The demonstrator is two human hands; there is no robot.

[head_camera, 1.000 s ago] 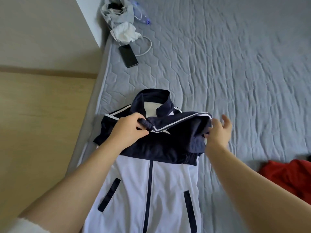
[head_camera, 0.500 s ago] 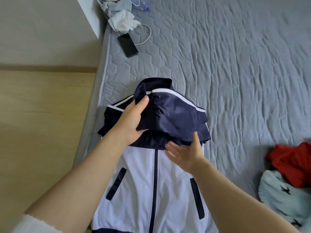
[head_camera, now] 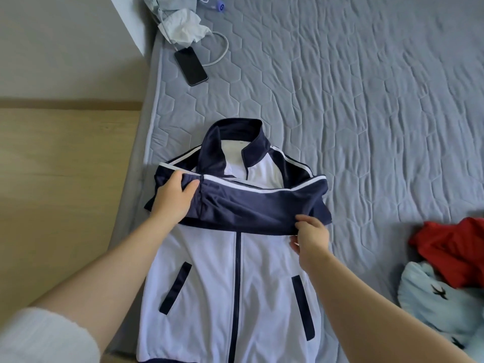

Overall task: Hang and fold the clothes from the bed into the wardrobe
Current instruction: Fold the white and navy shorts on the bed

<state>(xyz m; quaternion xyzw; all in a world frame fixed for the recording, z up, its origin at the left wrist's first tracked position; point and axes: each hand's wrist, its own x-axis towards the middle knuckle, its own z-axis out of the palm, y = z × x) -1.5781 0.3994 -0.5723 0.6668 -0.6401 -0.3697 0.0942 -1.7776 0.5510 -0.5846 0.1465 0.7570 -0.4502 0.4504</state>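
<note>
White-and-navy zip-up track jacket, mid-fold
It's lying flat on the grey quilted bed at 6 o'clock. Left hand grips the end of the navy sleeve folded across the chest, and right hand pinches its lower edge.

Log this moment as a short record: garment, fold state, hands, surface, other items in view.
garment: white and navy jacket, front up, zipped
fold state: navy sleeve drawn across the chest, below the collar
hands: left hand grips the sleeve near the bed's edge; right hand pinches its lower edge
surface: grey quilted bed
other items: phone and cable at the far corner; red garment and pale blue garment to the right
</note>
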